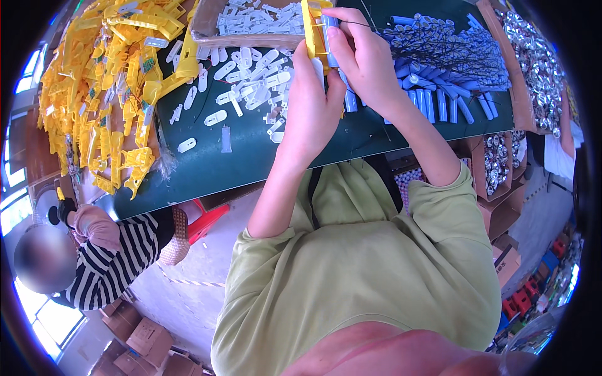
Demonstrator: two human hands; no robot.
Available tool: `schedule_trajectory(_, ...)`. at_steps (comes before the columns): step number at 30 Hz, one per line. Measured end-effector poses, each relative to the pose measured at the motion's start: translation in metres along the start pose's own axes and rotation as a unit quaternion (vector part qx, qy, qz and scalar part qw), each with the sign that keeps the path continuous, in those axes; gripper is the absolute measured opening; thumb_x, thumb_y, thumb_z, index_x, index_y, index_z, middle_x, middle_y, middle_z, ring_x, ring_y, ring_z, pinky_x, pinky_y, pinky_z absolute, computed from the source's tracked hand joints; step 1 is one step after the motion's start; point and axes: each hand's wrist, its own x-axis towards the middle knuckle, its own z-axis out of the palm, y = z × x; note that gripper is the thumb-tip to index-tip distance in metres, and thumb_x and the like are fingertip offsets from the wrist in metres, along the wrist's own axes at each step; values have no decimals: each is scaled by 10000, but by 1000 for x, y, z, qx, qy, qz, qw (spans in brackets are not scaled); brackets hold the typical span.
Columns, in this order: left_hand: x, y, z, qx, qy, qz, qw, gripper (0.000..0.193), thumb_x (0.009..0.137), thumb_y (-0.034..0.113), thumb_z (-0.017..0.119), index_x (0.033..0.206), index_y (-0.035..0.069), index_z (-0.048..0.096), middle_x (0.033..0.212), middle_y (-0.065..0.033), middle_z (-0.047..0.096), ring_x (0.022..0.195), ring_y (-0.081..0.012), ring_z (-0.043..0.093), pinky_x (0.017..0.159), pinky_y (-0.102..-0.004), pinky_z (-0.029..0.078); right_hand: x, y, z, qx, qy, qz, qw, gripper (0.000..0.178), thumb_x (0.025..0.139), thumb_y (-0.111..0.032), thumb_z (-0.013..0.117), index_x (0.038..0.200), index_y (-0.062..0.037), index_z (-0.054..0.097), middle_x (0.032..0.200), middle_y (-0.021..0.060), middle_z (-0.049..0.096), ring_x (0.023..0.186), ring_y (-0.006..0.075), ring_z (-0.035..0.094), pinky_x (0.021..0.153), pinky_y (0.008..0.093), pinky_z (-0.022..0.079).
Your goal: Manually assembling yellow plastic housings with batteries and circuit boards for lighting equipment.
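At the far side of the green table, my left hand [305,109] is closed around a yellow plastic housing [310,22], held upright. My right hand [371,69] pinches a blue cylindrical battery cell [330,41] against the housing's open side. Thin dark wires run from near my right fingertips toward a pile of blue battery cells [433,69] with black leads, just right of that hand. Small white plastic pieces [254,81] lie scattered left of my left hand. My fingers hide the lower part of the housing.
A large heap of yellow housings [106,88] covers the table's left end. Behind the loose white pieces stands a cardboard tray [204,25] of more white parts. Boxes of shiny round parts [536,75] stand at the right. A co-worker in a striped top [119,254] sits at lower left.
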Motion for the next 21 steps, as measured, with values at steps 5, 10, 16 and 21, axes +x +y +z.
schedule_trajectory(5, 5, 1, -4, -4, 14, -15, 1000, 459, 902, 14, 452, 1283, -107, 229, 876, -216, 579, 704, -267, 622, 600, -348, 490, 4, 13, 19, 47, 1, 3, 999, 201, 940, -128, 485, 1105, -14, 495, 871, 198, 617, 737, 317, 637, 622, 329, 492)
schedule_trajectory(10, 12, -8, -11, -2, 27, -24, 999, 447, 907, 23, 452, 1268, -121, 233, 885, -222, 580, 711, -264, 627, 597, -344, 492, 14, 8, 27, 71, -34, 56, 995, 186, 941, -123, 487, 1095, -20, 493, 824, 178, 609, 710, 284, 633, 609, 321, 483)
schedule_trajectory(16, 13, -8, -21, -32, 27, -35, 999, 441, 909, 45, 465, 1258, -119, 252, 853, -210, 589, 688, -262, 627, 579, -336, 488, 22, 2, 28, 87, -92, 94, 988, 177, 943, -122, 486, 1089, -22, 491, 768, 161, 597, 636, 251, 616, 555, 306, 463)
schedule_trajectory(21, 13, -10, -23, -14, 50, -44, 998, 385, 934, 97, 451, 1247, -63, 296, 818, -106, 577, 675, -134, 605, 556, -261, 495, 27, -1, 36, 59, -88, 50, 993, 146, 957, -130, 461, 1057, -26, 483, 726, 137, 564, 583, 230, 578, 530, 308, 438)
